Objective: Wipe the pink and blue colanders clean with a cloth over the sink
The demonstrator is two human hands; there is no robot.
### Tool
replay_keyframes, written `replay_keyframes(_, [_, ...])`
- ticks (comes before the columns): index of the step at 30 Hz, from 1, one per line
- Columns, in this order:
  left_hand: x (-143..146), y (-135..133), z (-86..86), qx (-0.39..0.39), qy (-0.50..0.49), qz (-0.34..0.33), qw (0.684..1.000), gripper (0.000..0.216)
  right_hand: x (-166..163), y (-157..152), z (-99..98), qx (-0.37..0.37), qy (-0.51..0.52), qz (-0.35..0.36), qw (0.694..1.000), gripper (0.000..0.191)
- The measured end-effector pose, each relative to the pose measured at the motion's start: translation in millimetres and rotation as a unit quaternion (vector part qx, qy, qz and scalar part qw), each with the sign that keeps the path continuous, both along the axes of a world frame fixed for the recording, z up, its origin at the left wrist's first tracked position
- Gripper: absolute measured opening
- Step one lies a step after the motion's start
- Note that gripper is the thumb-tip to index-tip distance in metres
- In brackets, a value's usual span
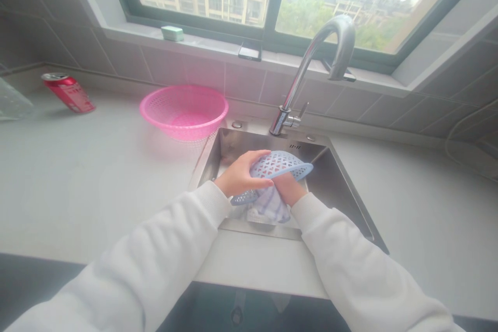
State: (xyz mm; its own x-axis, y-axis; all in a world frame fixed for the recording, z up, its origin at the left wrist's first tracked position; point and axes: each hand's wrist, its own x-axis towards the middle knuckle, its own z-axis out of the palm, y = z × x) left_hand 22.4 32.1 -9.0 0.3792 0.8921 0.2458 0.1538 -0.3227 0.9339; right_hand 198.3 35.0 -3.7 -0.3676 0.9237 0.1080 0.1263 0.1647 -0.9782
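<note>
Over the sink (346, 187), a light blue plastic colander (278, 163) with heart-shaped holes is tilted on its side. My left hand (245, 172) grips it from the left, thumb and fingers spread around its outside. My right hand (287, 187) reaches inside the colander with a white cloth with purple stripes (272, 205), which hangs down below. The right fingers are mostly hidden by the colander wall. Beneath my left wrist, part of another blue perforated rim (243, 198) shows in the sink.
A pink plastic basket (184, 111) stands left of the sink, by the wall. Behind the sink rises a chrome faucet (303, 72). Further left is a red drink can (70, 93). On the window sill lie a pale green sponge-like block (172, 33) and a small dark-edged object (249, 52).
</note>
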Motion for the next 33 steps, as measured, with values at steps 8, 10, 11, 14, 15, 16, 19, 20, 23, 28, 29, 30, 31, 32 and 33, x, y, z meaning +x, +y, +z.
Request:
replay_keyframes(8, [-3, 3, -2.2, -0.019, -0.028, -0.032, 0.999, 0.111, 3, -2, 15.2, -0.132, 0.159, -0.111, 0.972, 0.028])
replay_keyframes(10, [-4, 2, -3.0, -0.035, -0.027, -0.049, 0.998, 0.119, 7, 1, 11.4, -0.194, 0.190, -0.123, 0.954, 0.033])
replay_keyframes(11, [-4, 1, -3.5, -0.044, -0.026, -0.057, 0.997, 0.121, 9, 3, 10.1, -0.220, 0.197, -0.125, 0.947, 0.035])
replay_keyframes(14, [-2, -1, -5.6, -0.057, -0.017, -0.076, 0.995, 0.126, 12, 6, 9.6, -0.258, 0.208, -0.118, 0.936, 0.039])
replay_keyframes(15, [-1, -2, -6.4, -0.055, -0.016, -0.077, 0.995, 0.126, 12, 6, 10.2, -0.247, 0.202, -0.106, 0.942, 0.040])
replay_keyframes(16, [0, -2, -7.4, -0.050, -0.018, -0.073, 0.996, 0.125, 10, 5, 10.7, -0.229, 0.195, -0.092, 0.949, 0.040])
replay_keyframes(19, [3, 0, -10.4, -0.034, -0.058, -0.036, 0.997, 0.115, 0, -1, 9.1, -0.178, 0.163, -0.049, 0.969, 0.033])
replay_keyframes(20, [3, 1, -11.4, -0.036, -0.086, -0.022, 0.995, 0.109, -4, -3, 7.2, -0.165, 0.137, -0.039, 0.976, 0.030])
replay_keyframes(23, [3, 7, -14.1, -0.088, -0.171, -0.003, 0.981, 0.092, -11, -10, 0.2, -0.121, -0.004, -0.001, 0.993, 0.027])
replay_keyframes(28, [3, 11, -15.9, -0.172, -0.174, -0.026, 0.969, 0.078, -8, -10, 1.6, -0.169, 0.048, -0.016, 0.984, 0.033])
replay_keyframes(29, [4, 11, -15.6, -0.167, -0.176, -0.031, 0.970, 0.079, -7, -8, 3.8, -0.190, 0.107, -0.034, 0.975, 0.035])
replay_keyframes(30, [5, 11, -15.0, -0.160, -0.180, -0.032, 0.970, 0.081, -6, -7, 6.0, -0.204, 0.162, -0.052, 0.964, 0.037])
replay_keyframes(31, [6, 10, -14.3, -0.155, -0.185, -0.032, 0.970, 0.083, -6, -6, 8.0, -0.209, 0.206, -0.068, 0.953, 0.038])
replay_keyframes(32, [8, 9, -13.4, -0.150, -0.190, -0.029, 0.970, 0.085, -6, -5, 9.4, -0.209, 0.233, -0.077, 0.947, 0.039])
replay_keyframes(33, [8, 9, -12.4, -0.146, -0.196, -0.022, 0.969, 0.086, -7, -5, 10.2, -0.207, 0.239, -0.076, 0.946, 0.039])
